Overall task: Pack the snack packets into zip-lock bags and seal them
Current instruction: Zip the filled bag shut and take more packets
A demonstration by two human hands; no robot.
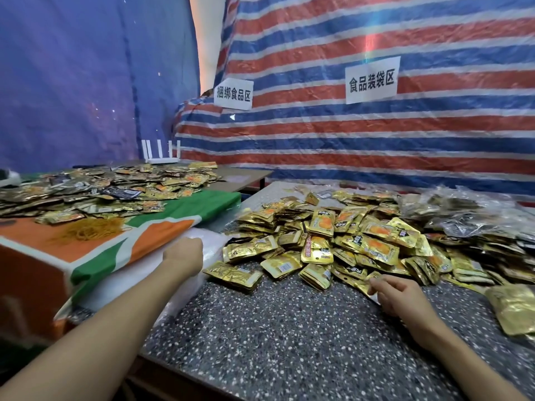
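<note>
A big heap of gold snack packets (pixel 356 244) covers the far half of the speckled dark table (pixel 289 337). My left hand (pixel 185 253) reaches to a stack of clear zip-lock bags (pixel 212 248) at the table's left edge, fingers curled onto the top one. At the near edge of the heap, my right hand (pixel 398 293) pinches a gold packet (pixel 369 282) between thumb and fingers. Filled clear bags (pixel 463 209) lie piled at the far right.
To the left stands a second table under an orange and green cloth (pixel 115 244), with more packets (pixel 101 192) and a tangle of yellow rubber bands (pixel 89 230). A striped tarp wall (pixel 376 125) with two paper signs closes the back. One gold packet (pixel 512 311) lies alone at right.
</note>
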